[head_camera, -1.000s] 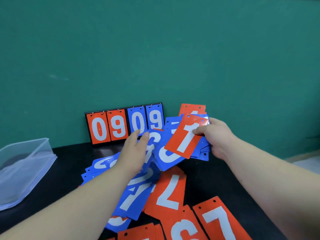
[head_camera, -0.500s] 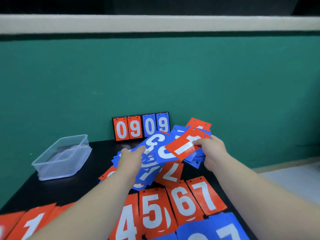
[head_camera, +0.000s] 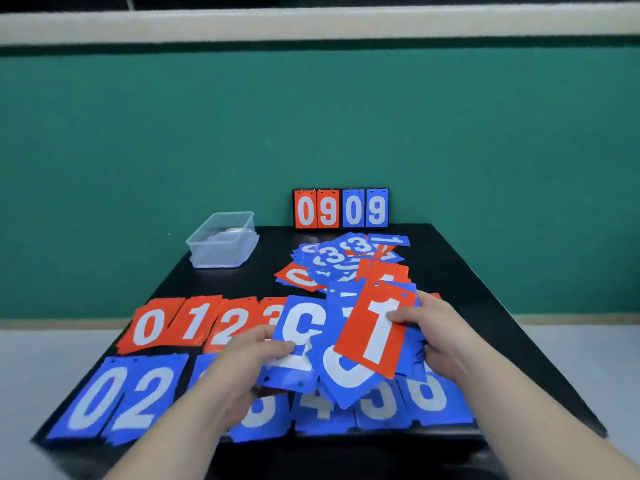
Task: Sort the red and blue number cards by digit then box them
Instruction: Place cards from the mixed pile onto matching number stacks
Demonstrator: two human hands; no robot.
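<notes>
Two hands on one card fan.
Right hand grips it, red 1 card on top, white digit; left hand pinches blue card.

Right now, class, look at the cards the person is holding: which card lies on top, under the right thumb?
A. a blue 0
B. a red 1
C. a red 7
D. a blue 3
B: the red 1 card lies uppermost in the fan of cards gripped by the right hand, whose thumb rests on its face; the left hand holds a blue card of that fan.
</notes>
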